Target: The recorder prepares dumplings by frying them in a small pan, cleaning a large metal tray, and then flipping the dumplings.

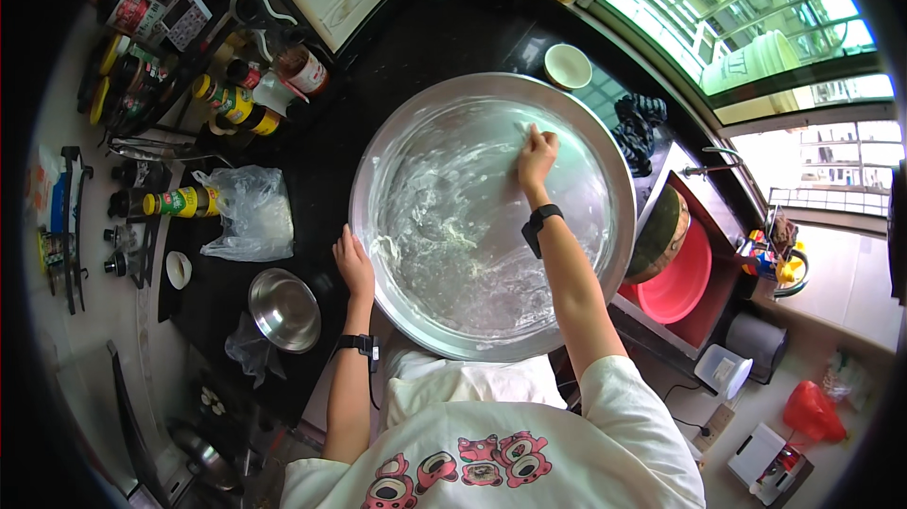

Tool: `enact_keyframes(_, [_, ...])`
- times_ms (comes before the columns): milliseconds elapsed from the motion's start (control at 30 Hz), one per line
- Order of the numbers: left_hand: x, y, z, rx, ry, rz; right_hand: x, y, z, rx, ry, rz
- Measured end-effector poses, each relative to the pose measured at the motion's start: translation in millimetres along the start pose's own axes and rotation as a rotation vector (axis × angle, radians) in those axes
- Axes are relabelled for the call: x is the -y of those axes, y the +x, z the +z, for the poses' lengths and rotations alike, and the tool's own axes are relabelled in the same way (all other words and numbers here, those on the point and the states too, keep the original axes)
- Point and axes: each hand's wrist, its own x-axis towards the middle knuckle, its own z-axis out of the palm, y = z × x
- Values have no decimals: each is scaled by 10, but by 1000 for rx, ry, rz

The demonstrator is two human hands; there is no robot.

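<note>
A large, shallow metal basin (pixel 496 216) stands in front of me, its inside smeared with white powder and streaks of paste. My left hand (pixel 354 265) holds the basin's near-left rim, fingers against its outer side. A whitish lump (pixel 385 246) clings to the inner wall close by. Over the far-right part of the basin, my right hand (pixel 538 157) is closed with its fingertips at the inner surface. Something small and whitish shows at those fingertips; I cannot make out what it is.
Left on the black counter are a plastic bag (pixel 257 216), a steel bowl (pixel 284 310) and several bottles (pixel 236 107). Behind the basin sits a small white bowl (pixel 568 66). A sink at right holds a red basin (pixel 682 275) and a dark round vessel (pixel 659 237).
</note>
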Motion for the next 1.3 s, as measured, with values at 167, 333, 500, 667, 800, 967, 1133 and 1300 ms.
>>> enact_keyframes(167, [-6, 3, -14, -15, 2, 10, 722, -838, 227, 446, 260, -337])
enact_keyframes(333, [31, 23, 19, -30, -12, 23, 780, -1184, -104, 592, 361, -242])
enact_keyframes(500, [-43, 26, -12, -33, -29, 16, -151, 14, -432, -277, -1, 138])
enact_keyframes(667, [-6, 41, -12, -38, 1, 36, -656, 519, -379, -348, -238, 194])
enact_keyframes(800, [-48, 66, -69, -3, 20, 47, -200, 615, 128, -242, -153, 172])
enact_keyframes(967, [-39, 68, -65, 3, 18, 73, 387, 456, 726, -90, -29, 0])
enact_keyframes(1133, [-26, 57, -55, -17, 13, 71, 909, -1, 1013, 114, 131, -170])
enact_keyframes(1300, [-26, 72, -55, -10, 7, 73, 1319, -666, 1114, 322, 288, -280])
